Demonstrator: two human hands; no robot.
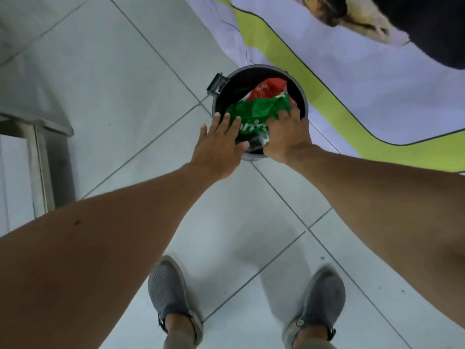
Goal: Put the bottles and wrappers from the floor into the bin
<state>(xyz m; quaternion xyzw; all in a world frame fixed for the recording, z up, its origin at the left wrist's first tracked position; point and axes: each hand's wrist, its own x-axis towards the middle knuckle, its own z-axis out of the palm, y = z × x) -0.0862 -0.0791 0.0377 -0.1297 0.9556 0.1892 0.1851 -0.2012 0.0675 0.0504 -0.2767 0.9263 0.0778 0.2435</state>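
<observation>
A round black bin (300, 93) stands on the white tiled floor against a bed. Inside it lie a crumpled green wrapper (254, 114) with white lettering and, behind it, a red wrapper (270, 88). My right hand (286, 132) is over the bin's near right rim, its fingers curled down on the green wrapper. My left hand (219, 144) is at the bin's near left rim, flat with fingers spread, fingertips touching the green wrapper's left edge. No bottle shows on the floor or in the bin.
A bed with a white and lime-green sheet (364, 79) fills the upper right, right behind the bin. A metal frame leg (37, 170) stands at the left. My two grey shoes (171, 295) are on the tiles below.
</observation>
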